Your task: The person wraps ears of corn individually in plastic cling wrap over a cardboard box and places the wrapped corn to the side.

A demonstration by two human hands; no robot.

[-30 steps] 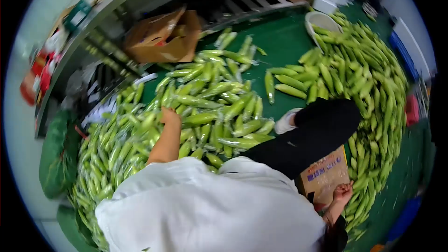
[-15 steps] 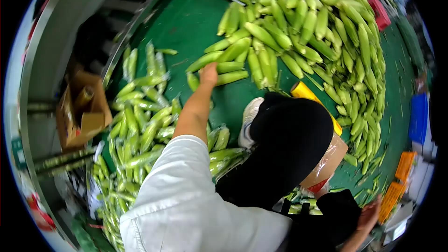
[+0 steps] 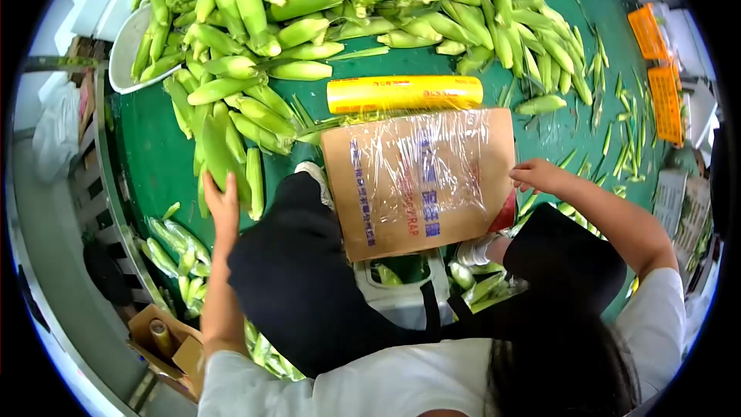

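My left hand (image 3: 222, 199) grips the lower end of a green-husked ear of corn (image 3: 219, 153) at the left side of the pile, thumb on one side and fingers on the other. Another ear of corn (image 3: 255, 184) lies just right of it. My right hand (image 3: 538, 176) is at the right edge of a cardboard box (image 3: 421, 185), its fingers loosely bent and apart, with nothing visible in them. Clear plastic film covers the top of the box. Behind the box lies a yellow roll of wrap (image 3: 404, 94).
A large corn pile (image 3: 370, 0) spreads across the green surface (image 3: 154, 177). A white basin (image 3: 123, 58) stands left. Wrapped corn (image 3: 181, 255) lies lower left, near an open carton (image 3: 181, 355). Orange crates (image 3: 665, 104) and husk scraps (image 3: 629, 143) are at right.
The view has turned, bringing box and roll to the middle. My left hand has moved from loose ears to one at the pile's left side. My right hand has come up to the box edge.
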